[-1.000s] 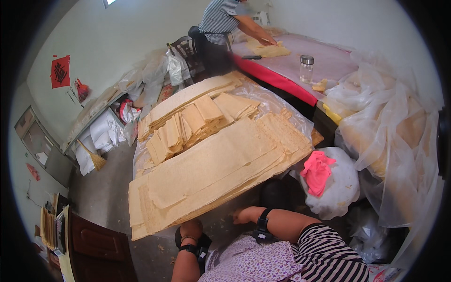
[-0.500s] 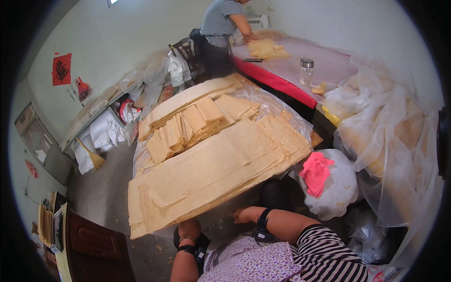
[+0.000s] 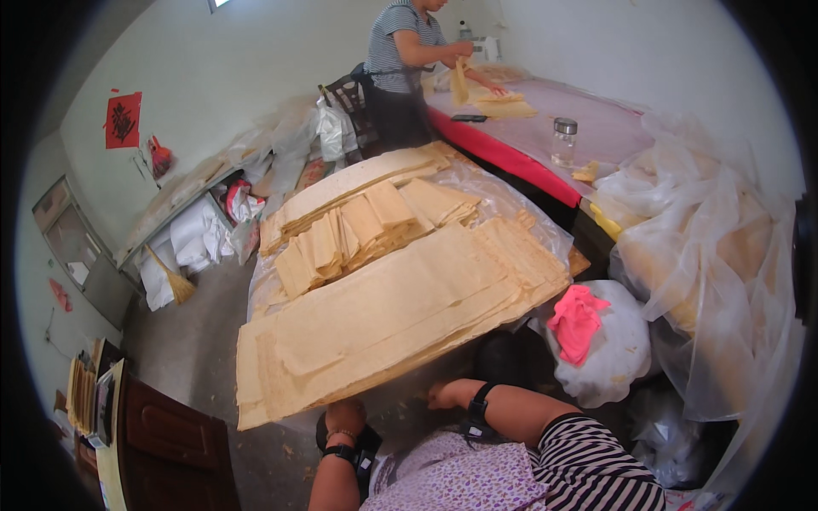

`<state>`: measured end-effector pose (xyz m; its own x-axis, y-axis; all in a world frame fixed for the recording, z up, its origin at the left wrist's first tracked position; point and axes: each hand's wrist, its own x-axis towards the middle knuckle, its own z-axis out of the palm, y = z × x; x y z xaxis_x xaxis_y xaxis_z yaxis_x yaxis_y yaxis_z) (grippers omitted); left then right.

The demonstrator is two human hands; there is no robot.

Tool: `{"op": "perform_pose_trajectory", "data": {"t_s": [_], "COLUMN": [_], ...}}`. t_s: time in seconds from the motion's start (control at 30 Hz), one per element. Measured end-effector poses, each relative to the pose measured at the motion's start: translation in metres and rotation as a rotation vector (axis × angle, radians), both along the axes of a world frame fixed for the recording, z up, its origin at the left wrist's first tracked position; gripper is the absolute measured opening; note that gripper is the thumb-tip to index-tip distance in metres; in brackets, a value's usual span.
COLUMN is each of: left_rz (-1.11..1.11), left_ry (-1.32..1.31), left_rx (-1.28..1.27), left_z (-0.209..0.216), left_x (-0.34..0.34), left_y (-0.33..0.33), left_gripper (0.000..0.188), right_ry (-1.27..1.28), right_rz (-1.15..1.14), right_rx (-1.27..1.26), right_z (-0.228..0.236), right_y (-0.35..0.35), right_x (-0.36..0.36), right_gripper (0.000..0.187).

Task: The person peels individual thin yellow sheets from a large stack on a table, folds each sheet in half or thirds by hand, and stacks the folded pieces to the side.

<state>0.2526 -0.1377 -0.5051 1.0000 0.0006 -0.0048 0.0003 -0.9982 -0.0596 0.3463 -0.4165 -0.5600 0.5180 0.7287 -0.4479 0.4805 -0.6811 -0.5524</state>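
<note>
Sheet stack (image 3: 400, 317): lying right before you.
Hands: your left hand (image 3: 346, 416) and right hand (image 3: 440, 394) are sitting near its front edge.
Grip: hidden, cannot tell.
Plastic bag (image 3: 711, 255): enclosing tan material, rightward.
Lidded jar (image 3: 563, 143): standing beyond, contents unclear.

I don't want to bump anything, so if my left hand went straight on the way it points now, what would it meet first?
Likely the front stack of large tan sheets, at its near edge, just beyond your left hand; depth is unclear, so the hand might pass beneath.
</note>
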Motion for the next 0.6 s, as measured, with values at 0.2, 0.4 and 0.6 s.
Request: {"op": "perform_pose_trajectory", "data": {"t_s": [0.2, 0.4, 0.6], "left_rz": [0.037, 0.071, 0.04], "left_ry": [0.032, 0.059, 0.09], "left_rx": [-0.013, -0.004, 0.055], "left_z": [-0.006, -0.009, 0.005], "left_x": [0.003, 0.0, 0.003], "left_y": [-0.002, 0.001, -0.006], "left_gripper": [0.026, 0.029, 0.028], "right_ry": [-0.034, -0.041, -0.06], "right_rz": [0.037, 0.089, 0.058], "right_rx": [-0.005, -0.001, 0.047], "right_z": [-0.016, 0.015, 0.01], "right_y": [-0.002, -0.003, -0.007], "right_x": [0.002, -0.006, -0.001], "right_gripper": [0.04, 0.041, 0.04]}}
